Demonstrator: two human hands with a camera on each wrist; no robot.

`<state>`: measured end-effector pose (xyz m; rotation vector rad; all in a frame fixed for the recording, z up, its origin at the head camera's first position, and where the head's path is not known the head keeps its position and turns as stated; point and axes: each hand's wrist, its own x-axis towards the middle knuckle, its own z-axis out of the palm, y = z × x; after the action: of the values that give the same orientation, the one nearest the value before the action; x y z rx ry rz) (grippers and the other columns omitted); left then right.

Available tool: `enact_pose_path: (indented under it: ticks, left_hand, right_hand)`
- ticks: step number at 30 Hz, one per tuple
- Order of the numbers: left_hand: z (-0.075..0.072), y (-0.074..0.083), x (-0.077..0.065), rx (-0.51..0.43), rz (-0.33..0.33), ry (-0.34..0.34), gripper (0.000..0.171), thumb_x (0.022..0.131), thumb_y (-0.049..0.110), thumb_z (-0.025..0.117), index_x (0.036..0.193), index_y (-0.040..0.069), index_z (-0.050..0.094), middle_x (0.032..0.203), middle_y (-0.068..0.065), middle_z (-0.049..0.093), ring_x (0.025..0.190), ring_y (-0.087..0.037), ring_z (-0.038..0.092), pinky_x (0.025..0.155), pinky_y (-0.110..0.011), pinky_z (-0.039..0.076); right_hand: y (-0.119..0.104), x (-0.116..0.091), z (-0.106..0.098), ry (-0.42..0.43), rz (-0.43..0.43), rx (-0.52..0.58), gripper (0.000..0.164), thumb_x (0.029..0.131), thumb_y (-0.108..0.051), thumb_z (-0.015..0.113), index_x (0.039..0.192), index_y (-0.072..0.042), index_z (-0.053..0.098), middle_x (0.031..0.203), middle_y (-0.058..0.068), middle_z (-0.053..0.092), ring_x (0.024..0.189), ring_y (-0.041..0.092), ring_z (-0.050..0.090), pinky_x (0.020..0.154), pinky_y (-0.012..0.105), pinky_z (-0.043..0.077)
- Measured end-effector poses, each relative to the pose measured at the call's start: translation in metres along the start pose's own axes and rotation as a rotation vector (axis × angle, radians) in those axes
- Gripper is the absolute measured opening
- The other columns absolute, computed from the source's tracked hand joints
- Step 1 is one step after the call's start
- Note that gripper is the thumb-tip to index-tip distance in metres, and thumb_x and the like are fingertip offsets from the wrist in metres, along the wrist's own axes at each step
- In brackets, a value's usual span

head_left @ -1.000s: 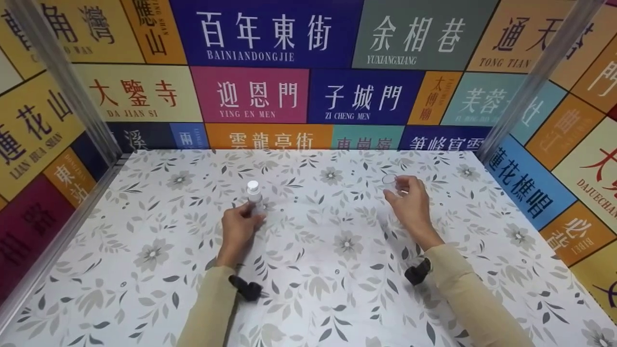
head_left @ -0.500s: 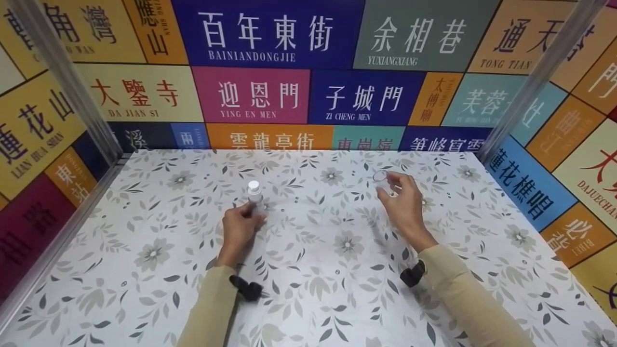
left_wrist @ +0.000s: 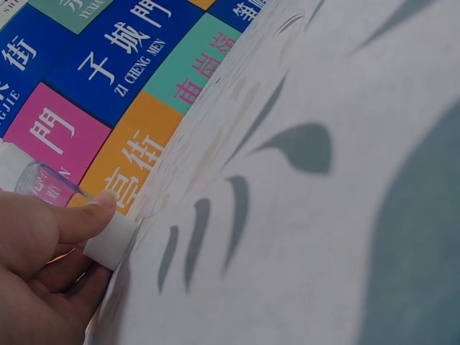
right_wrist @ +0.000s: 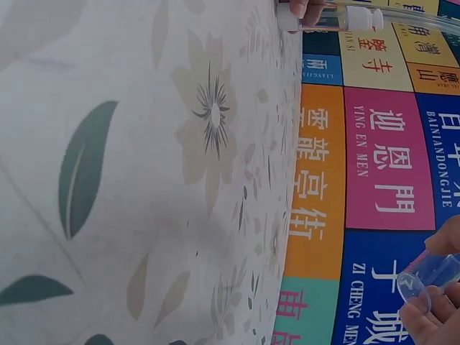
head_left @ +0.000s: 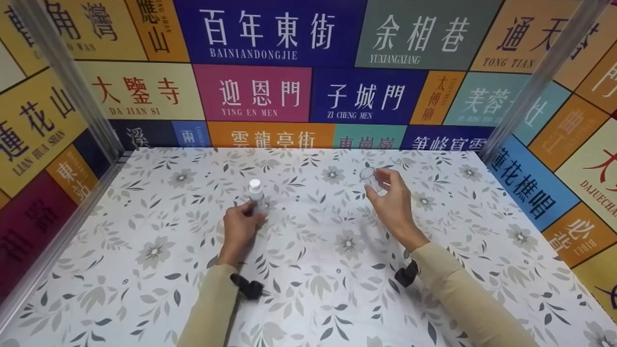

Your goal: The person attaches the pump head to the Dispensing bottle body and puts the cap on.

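Note:
A small clear bottle (head_left: 256,193) with a white top stands upright on the floral tabletop, and my left hand (head_left: 239,225) grips it low down. In the left wrist view the thumb and fingers of that hand (left_wrist: 43,244) are round the bottle's white base (left_wrist: 113,241), its see-through body above. Off to the right, my right hand (head_left: 394,205) holds a clear, cup-shaped plastic cap (head_left: 367,174) above the table between thumb and fingers. The right wrist view shows this cap (right_wrist: 417,286) with its round rim toward the camera; part of the hand is cut off there.
The table (head_left: 299,270) has a white cover with grey leaves and flowers. A wall of coloured panels with characters (head_left: 250,94) rises behind its back edge. Clear upright strips (head_left: 535,82) stand near the back corners.
My right hand has moved left with the clear cap, toward the bottle. The left hand and the bottle have stayed in place.

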<state>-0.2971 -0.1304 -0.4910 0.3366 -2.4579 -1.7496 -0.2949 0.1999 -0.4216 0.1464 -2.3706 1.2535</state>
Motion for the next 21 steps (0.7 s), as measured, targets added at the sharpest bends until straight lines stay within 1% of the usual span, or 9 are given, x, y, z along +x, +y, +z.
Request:
enact_pose_path:
  ticks: [5,11,14,16,21]
  left_hand:
    - [0.0,0.001,0.001,0.004,-0.013,-0.01,0.049,0.085,0.008,0.075,0.132,0.005,0.062,0.141,-0.018,0.06,0.134,-0.03,0.055,0.11,-0.039,0.046]
    - [0.0,0.002,0.001,-0.005,-0.014,-0.01,0.048,0.085,0.008,0.075,0.131,0.005,0.062,0.14,-0.018,0.061,0.132,-0.03,0.057,0.109,-0.039,0.048]
    - [0.0,0.002,0.001,-0.009,-0.009,-0.008,0.048,0.085,0.008,0.075,0.131,0.004,0.063,0.139,-0.019,0.061,0.131,-0.03,0.058,0.108,-0.038,0.048]
    - [0.0,0.001,0.0,-0.016,-0.006,-0.007,0.047,0.084,0.008,0.075,0.13,0.003,0.063,0.138,-0.019,0.062,0.131,-0.03,0.058,0.108,-0.038,0.049]
    - [0.0,-0.001,0.0,-0.019,0.01,0.013,0.046,0.083,0.007,0.077,0.127,0.002,0.065,0.136,-0.02,0.063,0.129,-0.031,0.059,0.106,-0.039,0.05]
  right_hand:
    - [-0.006,0.001,0.005,-0.006,-0.044,-0.001,0.041,0.091,-0.012,0.071,0.127,-0.002,0.055,0.127,0.013,0.06,0.123,0.027,0.058,0.108,0.036,0.049]
    - [-0.009,0.002,0.014,0.005,-0.14,-0.011,0.038,0.089,-0.008,0.074,0.123,0.0,0.059,0.122,0.014,0.061,0.118,0.027,0.06,0.104,0.035,0.052]
    - [-0.009,0.002,0.017,0.01,-0.186,-0.011,0.038,0.088,-0.007,0.074,0.122,0.001,0.059,0.12,0.015,0.061,0.117,0.028,0.061,0.102,0.038,0.052]
    - [-0.008,0.001,0.019,0.009,-0.209,-0.011,0.038,0.088,-0.008,0.074,0.123,0.001,0.06,0.12,0.015,0.061,0.117,0.028,0.061,0.102,0.04,0.052]
    - [-0.008,-0.001,0.023,-0.004,-0.261,-0.039,0.038,0.09,-0.013,0.074,0.125,-0.004,0.061,0.119,0.013,0.06,0.113,0.025,0.06,0.101,0.036,0.052]
